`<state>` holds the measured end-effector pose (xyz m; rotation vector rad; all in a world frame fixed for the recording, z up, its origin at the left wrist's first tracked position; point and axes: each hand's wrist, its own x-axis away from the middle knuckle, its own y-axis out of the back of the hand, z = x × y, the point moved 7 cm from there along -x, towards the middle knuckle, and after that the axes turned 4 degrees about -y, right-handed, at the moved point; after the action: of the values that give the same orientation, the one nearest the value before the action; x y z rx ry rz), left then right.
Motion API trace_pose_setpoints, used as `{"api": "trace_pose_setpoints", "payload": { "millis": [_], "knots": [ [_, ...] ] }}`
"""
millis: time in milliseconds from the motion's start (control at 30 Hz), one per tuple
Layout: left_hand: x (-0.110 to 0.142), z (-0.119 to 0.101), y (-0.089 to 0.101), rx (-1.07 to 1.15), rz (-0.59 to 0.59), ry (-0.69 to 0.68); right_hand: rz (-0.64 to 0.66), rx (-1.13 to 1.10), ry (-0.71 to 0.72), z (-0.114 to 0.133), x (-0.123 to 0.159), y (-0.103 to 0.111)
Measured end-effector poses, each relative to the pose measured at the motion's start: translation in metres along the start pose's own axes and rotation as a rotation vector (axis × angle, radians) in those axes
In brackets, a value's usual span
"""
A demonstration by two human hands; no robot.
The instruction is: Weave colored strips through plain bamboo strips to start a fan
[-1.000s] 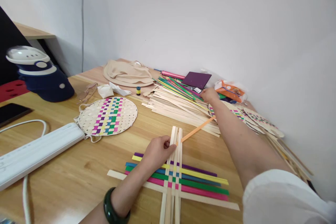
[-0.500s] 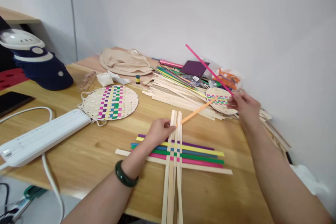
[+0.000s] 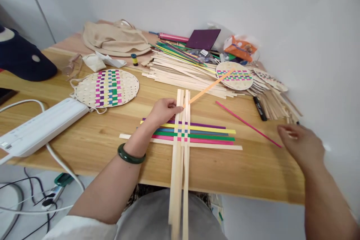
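Left hand (image 3: 164,112) pinches the pale strips (image 3: 177,172) near their far ends, thumb on top, seemingly so the crossing below the grip doesn't shift; thumb tip also meets the orange strip (image 3: 211,86), which slants up and right from the grip, far end over the small woven disc (image 3: 234,84), contact unclear. Just nearer the body than the grip, the colored cross strips (image 3: 212,137) lie close side by side through the pale ones, probably packed to leave few gaps. Pale strips overhang the near edge of the table (image 3: 239,172), likely just because they're long. Right hand (image 3: 305,148) hangs well right of the grip, fingers loosely curled, thumb apart, nothing seen between; the loose pink strip (image 3: 247,123) lies just beside its fingertips, apart from the crossing, apparently within easy reach. Strip pile (image 3: 180,75) sits beyond the grip, large woven disc (image 3: 128,86) left of it, maybe parked out of the way
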<state>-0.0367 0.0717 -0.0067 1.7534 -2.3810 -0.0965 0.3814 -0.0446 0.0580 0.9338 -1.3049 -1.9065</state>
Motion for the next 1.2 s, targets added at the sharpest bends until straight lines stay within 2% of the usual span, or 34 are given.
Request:
{"api": "trace_pose_setpoints", "payload": {
  "millis": [67,133,167,233,300,433,567,700,900,1033,1200],
  "knots": [
    [0.003,-0.002,-0.007,0.000,0.076,0.009,-0.142,-0.154,0.279,0.061,0.003,0.007],
    [0.006,-0.005,-0.016,0.003,0.138,0.017,-0.193,-0.154,0.565,0.125,0.014,0.003],
    [0.007,-0.006,-0.019,0.006,0.153,0.021,-0.171,-0.140,0.682,0.154,0.020,-0.004],
    [0.008,-0.007,-0.023,0.021,0.161,0.028,-0.159,-0.113,0.807,0.194,0.028,-0.016],
    [0.008,-0.006,-0.024,0.053,0.158,0.035,-0.125,-0.111,0.852,0.213,0.032,-0.030],
    [0.005,-0.002,-0.022,0.110,0.120,0.052,0.089,-0.280,0.848,0.210,0.036,-0.056],
    [0.003,0.003,-0.018,0.122,0.062,0.069,0.294,-0.473,0.798,0.202,0.045,-0.070],
    [0.003,0.004,-0.017,0.124,0.051,0.079,0.391,-0.592,0.752,0.206,0.052,-0.073],
    [0.002,0.000,-0.019,0.100,0.045,0.033,0.556,-0.579,0.526,0.193,0.049,-0.086],
    [0.003,-0.004,-0.021,0.074,0.098,0.022,0.579,-0.610,0.517,0.193,0.050,-0.083],
    [0.004,-0.004,-0.020,0.128,0.115,0.058,0.772,-0.628,0.456,0.196,0.055,-0.089]
  ]
}}
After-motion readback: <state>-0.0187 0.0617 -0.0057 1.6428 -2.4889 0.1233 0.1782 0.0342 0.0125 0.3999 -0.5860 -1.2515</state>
